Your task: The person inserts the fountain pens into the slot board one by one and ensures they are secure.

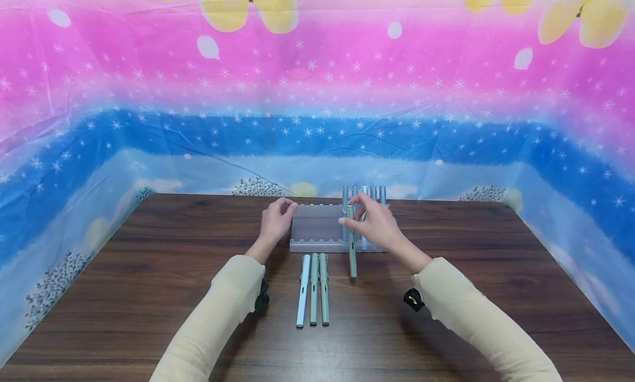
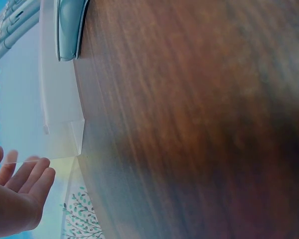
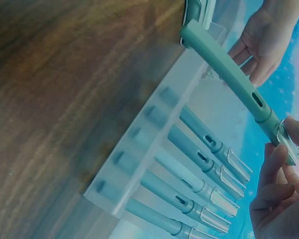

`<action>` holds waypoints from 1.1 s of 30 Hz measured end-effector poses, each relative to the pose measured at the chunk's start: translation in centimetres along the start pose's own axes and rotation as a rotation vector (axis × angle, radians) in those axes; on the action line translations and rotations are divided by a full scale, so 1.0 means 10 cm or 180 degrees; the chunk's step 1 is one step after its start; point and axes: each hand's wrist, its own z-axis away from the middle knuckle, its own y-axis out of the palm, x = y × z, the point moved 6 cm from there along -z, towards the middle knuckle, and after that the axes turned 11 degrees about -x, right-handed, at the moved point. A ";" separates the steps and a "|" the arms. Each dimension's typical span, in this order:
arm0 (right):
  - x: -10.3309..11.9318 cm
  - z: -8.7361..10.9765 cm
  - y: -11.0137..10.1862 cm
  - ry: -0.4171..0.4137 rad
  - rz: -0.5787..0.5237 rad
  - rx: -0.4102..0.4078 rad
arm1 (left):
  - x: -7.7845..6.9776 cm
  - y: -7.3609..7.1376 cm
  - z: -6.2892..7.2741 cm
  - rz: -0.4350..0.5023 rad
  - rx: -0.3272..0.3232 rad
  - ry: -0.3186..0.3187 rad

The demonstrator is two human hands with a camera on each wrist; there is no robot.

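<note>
In the head view, my right hand (image 1: 378, 225) pinches a green fountain pen (image 1: 353, 256) near its clip end. The pen tilts with its other end toward me, in front of the clear pen rack (image 1: 317, 223). My left hand (image 1: 275, 223) holds the rack's upper left edge between thumb and fingers. Several pens (image 3: 187, 203) stand side by side in the rack's right part, partly covered by my right hand in the head view. On the table before the rack lie a pale blue pen (image 1: 302, 294) and two green pens, (image 1: 314, 294) clips away from me.
The dark wooden table (image 1: 198, 227) runs back to a pink and blue patterned cloth (image 1: 307, 95) hung around its far side and flanks. The rack has a notched top edge and a notched front ledge (image 1: 317, 244). Black bands sit at both wrists.
</note>
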 end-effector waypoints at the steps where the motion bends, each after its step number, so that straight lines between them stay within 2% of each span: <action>1: 0.01 -0.02 -0.01 0.0005 0.0009 -0.0047 | 0.00 0.00 0.00 0.0002 0.0004 0.0002; 12: 0.06 -0.19 -0.09 -0.0042 0.0148 -0.0557 | -0.01 0.00 0.00 -0.0011 -0.0014 0.0017; 25: 0.14 -0.26 -0.06 -0.0225 0.0069 -0.1166 | -0.01 -0.01 0.01 0.0002 0.0013 0.0015; 33: 0.09 -0.27 -0.01 -0.0166 0.0061 -0.1336 | 0.01 0.00 0.00 0.0003 0.0008 0.0005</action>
